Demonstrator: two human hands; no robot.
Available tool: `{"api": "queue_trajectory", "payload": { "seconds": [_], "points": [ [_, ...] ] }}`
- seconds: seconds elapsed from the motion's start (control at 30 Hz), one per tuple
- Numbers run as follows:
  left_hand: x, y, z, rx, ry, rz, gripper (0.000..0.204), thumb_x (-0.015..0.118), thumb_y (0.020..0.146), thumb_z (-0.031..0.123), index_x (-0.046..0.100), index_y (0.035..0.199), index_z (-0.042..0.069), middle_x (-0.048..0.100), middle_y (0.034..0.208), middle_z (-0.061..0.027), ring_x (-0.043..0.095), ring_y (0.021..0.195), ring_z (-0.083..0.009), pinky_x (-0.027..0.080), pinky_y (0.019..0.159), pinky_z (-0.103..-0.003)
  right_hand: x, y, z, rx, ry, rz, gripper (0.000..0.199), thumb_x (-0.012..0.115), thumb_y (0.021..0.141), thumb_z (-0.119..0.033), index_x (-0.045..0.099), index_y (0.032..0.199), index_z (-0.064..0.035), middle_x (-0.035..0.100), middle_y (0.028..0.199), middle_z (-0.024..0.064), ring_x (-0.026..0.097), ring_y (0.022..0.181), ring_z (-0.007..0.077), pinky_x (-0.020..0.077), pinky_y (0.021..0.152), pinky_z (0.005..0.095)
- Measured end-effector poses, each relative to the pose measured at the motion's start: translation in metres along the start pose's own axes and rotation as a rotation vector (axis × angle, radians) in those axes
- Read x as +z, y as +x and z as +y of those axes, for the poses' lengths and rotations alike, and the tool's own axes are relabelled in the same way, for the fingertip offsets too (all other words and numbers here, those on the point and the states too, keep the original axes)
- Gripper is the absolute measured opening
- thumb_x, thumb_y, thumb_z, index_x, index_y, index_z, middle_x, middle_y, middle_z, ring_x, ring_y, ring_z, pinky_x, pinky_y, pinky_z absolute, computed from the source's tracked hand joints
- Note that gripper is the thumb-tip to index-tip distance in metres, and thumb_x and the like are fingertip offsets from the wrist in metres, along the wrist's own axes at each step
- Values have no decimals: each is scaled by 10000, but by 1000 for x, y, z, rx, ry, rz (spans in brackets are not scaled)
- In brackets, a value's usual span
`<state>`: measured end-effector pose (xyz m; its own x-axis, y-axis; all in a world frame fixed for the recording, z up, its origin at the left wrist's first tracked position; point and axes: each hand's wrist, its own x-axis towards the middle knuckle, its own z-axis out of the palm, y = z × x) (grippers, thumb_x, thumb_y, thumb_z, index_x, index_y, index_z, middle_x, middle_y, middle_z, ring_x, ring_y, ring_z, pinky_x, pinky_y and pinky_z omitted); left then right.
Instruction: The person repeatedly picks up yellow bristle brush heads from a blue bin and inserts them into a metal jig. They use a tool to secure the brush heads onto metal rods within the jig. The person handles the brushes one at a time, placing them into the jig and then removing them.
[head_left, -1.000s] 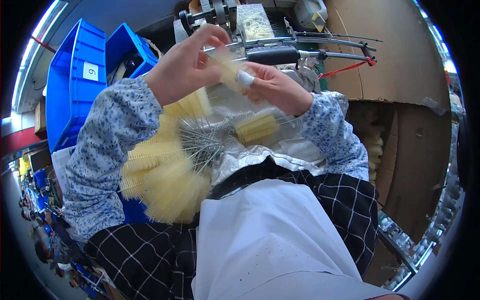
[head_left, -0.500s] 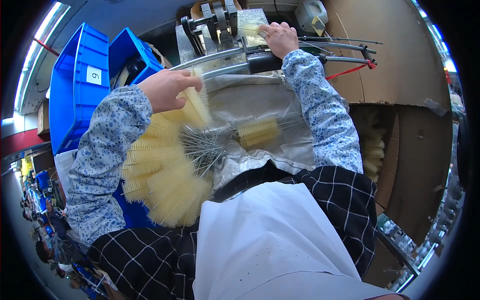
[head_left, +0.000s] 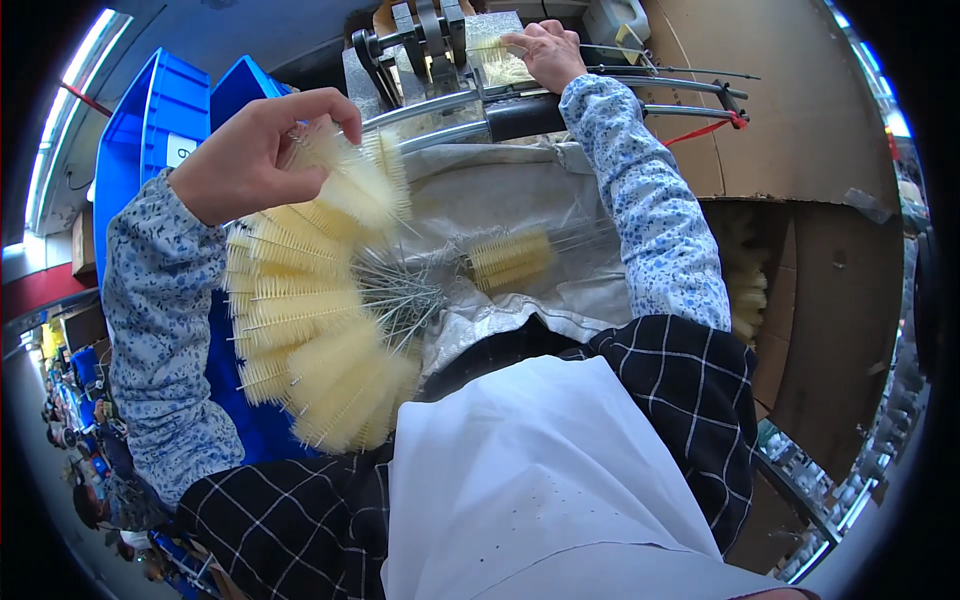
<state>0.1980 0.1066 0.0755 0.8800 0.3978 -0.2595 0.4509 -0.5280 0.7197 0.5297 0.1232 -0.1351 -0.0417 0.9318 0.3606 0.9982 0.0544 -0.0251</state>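
Note:
My left hand [head_left: 262, 150] is curled at the upper left, thumb and fingers closed round the end of a cream-bristled bottle brush [head_left: 352, 190]. Below it, a fan of similar brushes [head_left: 300, 310] spreads out, their twisted wire stems [head_left: 400, 292] converging in the middle. My right hand [head_left: 545, 55] is at the metal machine [head_left: 432, 45], fingers pinched at a small pale-bristled brush [head_left: 488, 50] on its plate. Part of that brush is hidden by the fingers. Another small bundle of brushes [head_left: 510, 260] lies on the grey cloth [head_left: 450, 185], apart from both hands.
Curved metal rails [head_left: 440, 137] with a black sleeve run across in front of the machine. Blue bins [head_left: 165, 110] stand at the left. Cardboard [head_left: 800, 110] walls the right side, with more brushes [head_left: 745, 285] inside a box. A white jug [head_left: 610, 22] stands behind.
My left hand has shifted left and up, with the brush end tilting along. My right hand has moved slightly left and up at the machine.

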Motion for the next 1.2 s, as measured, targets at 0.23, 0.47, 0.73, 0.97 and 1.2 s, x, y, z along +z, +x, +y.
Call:
{"api": "queue_trajectory", "payload": {
  "seconds": [0.23, 0.47, 0.73, 0.97, 1.2],
  "points": [
    [3, 5, 17, -87, 131, -95, 335, 539, 661, 21, 507, 994, 31, 509, 928, -51, 488, 892, -141, 391, 826, -265, 6, 7, -1, -17, 18, -92, 287, 492, 849, -190, 568, 1107, -290, 559, 1004, -34, 427, 1060, 162, 312, 893, 368],
    [1, 2, 18, -29, 174, -58, 333, 535, 659, 20, 509, 991, 34, 507, 921, -56, 497, 873, -158, 400, 826, -282, 8, -3, 5, 71, -140, 27, 401, 512, 833, -323, 455, 1216, -218, 434, 1223, 11, 302, 1190, 179, 225, 951, 447],
    [-1, -10, 17, 0, 153, -12, 342, 527, 656, 26, 511, 998, 45, 510, 920, -66, 510, 869, -174, 411, 828, -295, -5, -29, 26, 374, 131, 45, 358, 569, 759, -226, 554, 1103, -126, 561, 1045, 57, 498, 1027, 224, 352, 842, 420],
    [-6, -11, 21, -15, 180, -18, 349, 526, 657, 40, 510, 1005, 45, 503, 906, -71, 508, 877, -181, 408, 837, -306, -4, -18, -6, 345, 149, 77, 300, 572, 746, -162, 592, 1041, -108, 589, 985, 60, 542, 965, 232, 392, 812, 417],
    [-6, -6, 21, -75, 177, -6, 354, 521, 650, 30, 508, 1004, 44, 495, 926, -69, 500, 886, -176, 411, 829, -303, 3, -9, -53, 342, 121, 36, 210, 546, 756, -148, 604, 945, -78, 585, 951, 61, 551, 922, 220, 383, 778, 419]
  ]
}}
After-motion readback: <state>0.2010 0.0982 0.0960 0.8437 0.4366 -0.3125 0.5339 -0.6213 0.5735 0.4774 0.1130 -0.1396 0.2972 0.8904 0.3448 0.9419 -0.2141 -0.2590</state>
